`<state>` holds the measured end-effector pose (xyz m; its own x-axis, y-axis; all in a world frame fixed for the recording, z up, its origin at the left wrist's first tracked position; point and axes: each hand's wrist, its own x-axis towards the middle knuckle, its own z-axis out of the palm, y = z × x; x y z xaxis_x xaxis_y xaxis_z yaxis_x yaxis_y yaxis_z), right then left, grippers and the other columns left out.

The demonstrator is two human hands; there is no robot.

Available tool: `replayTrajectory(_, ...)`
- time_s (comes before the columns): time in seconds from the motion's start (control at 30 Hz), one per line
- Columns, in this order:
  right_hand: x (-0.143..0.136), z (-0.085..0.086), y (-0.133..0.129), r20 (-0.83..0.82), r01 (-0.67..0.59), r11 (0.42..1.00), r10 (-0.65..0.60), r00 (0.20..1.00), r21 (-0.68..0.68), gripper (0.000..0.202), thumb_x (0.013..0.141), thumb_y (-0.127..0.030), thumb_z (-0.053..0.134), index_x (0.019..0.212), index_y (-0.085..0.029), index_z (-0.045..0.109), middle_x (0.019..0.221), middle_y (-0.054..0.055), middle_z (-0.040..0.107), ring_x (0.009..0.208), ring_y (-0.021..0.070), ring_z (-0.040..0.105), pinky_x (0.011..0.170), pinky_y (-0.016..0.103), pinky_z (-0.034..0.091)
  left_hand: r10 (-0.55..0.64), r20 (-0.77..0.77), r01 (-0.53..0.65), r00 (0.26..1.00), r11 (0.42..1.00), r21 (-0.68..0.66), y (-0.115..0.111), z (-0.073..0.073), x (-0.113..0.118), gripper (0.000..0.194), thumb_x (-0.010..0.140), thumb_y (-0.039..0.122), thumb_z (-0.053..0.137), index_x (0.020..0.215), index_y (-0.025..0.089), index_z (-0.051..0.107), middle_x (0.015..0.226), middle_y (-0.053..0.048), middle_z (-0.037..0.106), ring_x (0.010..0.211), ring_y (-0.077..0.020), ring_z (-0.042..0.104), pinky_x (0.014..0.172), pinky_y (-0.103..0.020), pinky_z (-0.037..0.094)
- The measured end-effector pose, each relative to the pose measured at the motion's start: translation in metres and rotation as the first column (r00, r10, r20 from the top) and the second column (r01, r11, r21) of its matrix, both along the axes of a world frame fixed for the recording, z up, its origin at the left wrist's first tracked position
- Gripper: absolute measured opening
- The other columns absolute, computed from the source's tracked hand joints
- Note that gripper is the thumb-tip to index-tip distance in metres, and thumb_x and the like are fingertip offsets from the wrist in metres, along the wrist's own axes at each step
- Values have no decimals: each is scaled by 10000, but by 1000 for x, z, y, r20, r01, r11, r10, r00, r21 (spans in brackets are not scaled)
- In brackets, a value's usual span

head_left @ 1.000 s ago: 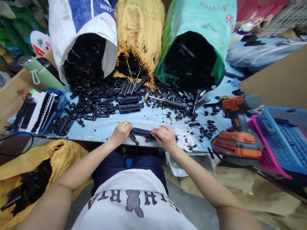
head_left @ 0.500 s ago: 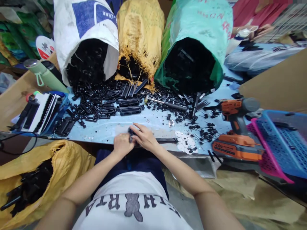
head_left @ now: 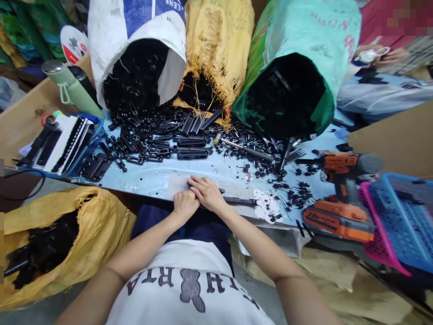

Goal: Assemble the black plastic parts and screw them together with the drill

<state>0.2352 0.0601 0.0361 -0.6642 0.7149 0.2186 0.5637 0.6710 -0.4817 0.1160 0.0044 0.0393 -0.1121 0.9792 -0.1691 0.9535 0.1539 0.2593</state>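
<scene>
At the front edge of the bench, my left hand (head_left: 186, 206) is closed in a fist, its knuckles up against my right hand. My right hand (head_left: 209, 195) is closed over the same spot, thumb and fingers pressed together. Between them is a small black part (head_left: 190, 183), mostly hidden by the fingers, so its exact kind cannot be made out. Just right of my right hand lies a long dark bar (head_left: 239, 200). Beside it is a cluster of white discs (head_left: 267, 206), with black-headed pins (head_left: 293, 194) scattered further right.
A hammer (head_left: 245, 150) lies behind my hands among loose black parts (head_left: 135, 140). White (head_left: 138, 27), yellow (head_left: 219, 40) and green (head_left: 304, 36) sacks stand behind. To the right are an orange drill (head_left: 341, 198) and a blue basket (head_left: 402, 216). Another person's hand (head_left: 395, 56) is at far right.
The head view has shifted, so the bench items sit further right. My left hand has turned into a tighter fist, and less of the black part shows between my hands.
</scene>
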Motion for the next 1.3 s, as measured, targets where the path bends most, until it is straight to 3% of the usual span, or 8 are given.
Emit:
replayTrajectory(0.37, 34, 17, -14, 28, -54, 995, 52, 998, 88, 479, 943, -390, 365, 1398, -242, 359, 1445, 93, 358, 1221, 231, 445, 953, 402, 425, -251, -1, 243, 968, 939, 243, -8, 0, -36, 307, 890, 370, 451, 885, 137, 651, 855, -112, 682, 824, -227, 645, 692, -309, 474)
replayTrajectory(0.5, 98, 7, -23, 101, 162, 936, -203, 974, 313, 605, 837, -543, 508, 1281, -133, 481, 1261, 185, 523, 1105, 284, 514, 865, 407, 440, -505, -209, 532, 837, 665, 524, 14, -4, -49, 321, 912, 332, 412, 1073, 127, 599, 1187, -151, 589, 1161, -257, 504, 934, -376, 396)
replayTrajectory(0.57, 120, -4, -22, 196, 188, 898, -283, 939, 398, 560, 777, -617, 538, 1013, -116, 625, 971, 165, 635, 886, 269, 580, 732, 368, 446, -695, -292, 728, 657, 486, 483, 31, -5, -46, 325, 912, 320, 415, 1139, 141, 563, 1205, -139, 578, 1163, -240, 497, 969, -384, 356)
replayTrajectory(0.63, 129, -12, -19, 269, 149, 885, -288, 919, 440, 494, 787, -622, 520, 726, -143, 625, 684, 93, 609, 673, 207, 566, 614, 307, 402, -782, -300, 819, 546, 423, 389, 48, -4, -36, 321, 916, 317, 404, 1143, 147, 552, 1096, -127, 623, 1029, -220, 564, 891, -367, 385)
replayTrajectory(0.83, 121, 2, -3, 322, 137, 882, -303, 897, 451, 603, 782, -711, 422, 554, -165, 542, 545, 55, 547, 555, 154, 523, 541, 264, 297, -740, -197, 756, 643, 571, 321, 69, 2, -13, 379, 934, 379, 344, 958, 122, 622, 836, -114, 652, 792, -203, 594, 697, -318, 373)
replayTrajectory(0.97, 120, 19, 5, 397, 31, 967, -134, 908, 254, 663, 820, -721, 298, 605, -157, 571, 591, 72, 585, 573, 155, 535, 545, 259, 282, -625, -69, 619, 777, 740, 263, 67, 3, -12, 524, 950, 420, 273, 778, 126, 670, 775, -120, 677, 725, -195, 617, 628, -292, 358)
replayTrajectory(1.13, 102, 34, -1, 509, -22, 1000, 20, 861, -3, 625, 842, -696, 292, 719, -161, 592, 690, 79, 634, 647, 170, 570, 578, 252, 296, -547, 20, 539, 837, 831, 135, 61, 7, -16, 530, 946, 456, 276, 853, 165, 709, 852, -107, 710, 791, -199, 652, 617, -267, 380)
replayTrajectory(1.3, 65, 48, -6, 571, 73, 971, -194, 798, 227, 611, 820, -671, 398, 1027, -123, 571, 916, 146, 632, 852, 263, 555, 655, 308, 317, -387, -92, 395, 917, 913, 102, 52, 14, -11, 626, 948, 478, 221, 870, 97, 712, 832, -161, 706, 773, -239, 669, 630, -288, 428)
